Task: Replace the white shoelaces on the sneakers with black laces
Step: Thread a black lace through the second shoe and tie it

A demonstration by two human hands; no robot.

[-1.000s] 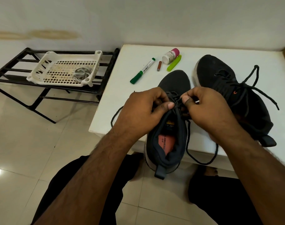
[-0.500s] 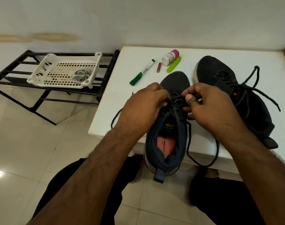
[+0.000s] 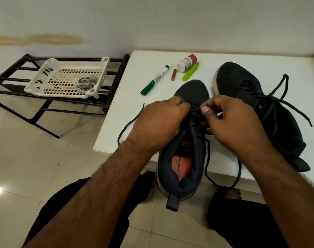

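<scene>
A dark sneaker (image 3: 181, 169) lies at the front edge of the white table (image 3: 286, 63), heel hanging over it toward me. My left hand (image 3: 159, 120) and my right hand (image 3: 229, 120) meet over its lacing, both pinching the black lace (image 3: 207, 158) at the upper eyelets. One loose end trails left off the table; the other loops down on the right. A second dark sneaker (image 3: 256, 97) with a black lace tied in a bow lies to the right. A bundle of white laces (image 3: 85, 84) sits in a white basket.
The white plastic basket (image 3: 45, 85) rests on a black metal rack (image 3: 115, 86) left of the table. A green marker (image 3: 155, 80), a small brown stick (image 3: 173, 74), a white bottle with pink cap (image 3: 186, 62) and a lime clip (image 3: 190, 71) lie behind the sneakers. Tiled floor below.
Both hands have shifted slightly forward along the near sneaker's lacing, fingers drawing closer together on the lace. The sneaker's heel has slid a little lower over the table edge.
</scene>
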